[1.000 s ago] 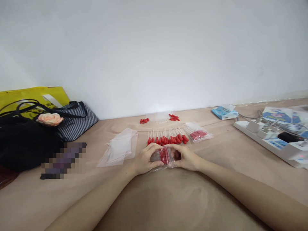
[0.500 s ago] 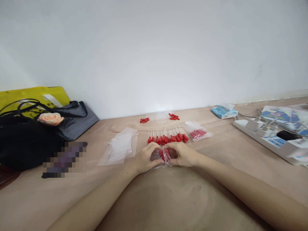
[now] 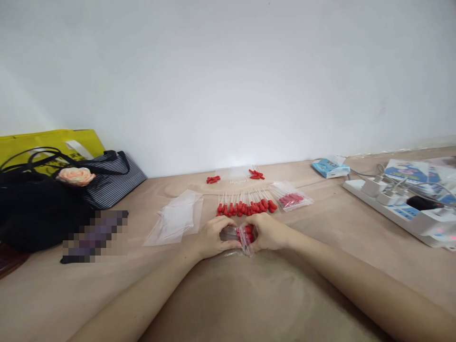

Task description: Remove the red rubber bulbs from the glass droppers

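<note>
Between my two hands is a clear plastic zip bag (image 3: pixel 245 244) with red-bulbed droppers in it, their bulbs showing near the bag's mouth. My left hand (image 3: pixel 215 237) grips the bag's left part, fingers curled over the top and thumb below. On the other side my right hand (image 3: pixel 269 232) is closed around the bag's mouth end, beside the red bulbs. Just beyond the fingertips lies a row of droppers (image 3: pixel 263 204), red bulbs toward me and thin clear stems away. A filled bag of droppers (image 3: pixel 292 198) rests to the right of that row.
Flat clear bags (image 3: pixel 176 216) lie to the left. Loose red bulbs (image 3: pixel 213 179) and more droppers (image 3: pixel 256 175) sit near the wall. At right are a blue tissue pack (image 3: pixel 329 167) and a white power strip (image 3: pixel 395 204); at left, a striped bag (image 3: pixel 114 183) and black cloth (image 3: pixel 39 213).
The bag has shifted slightly between my hands, and more of the red bulbs show by my right fingers. Both hands keep their hold; the view has moved a little.
</note>
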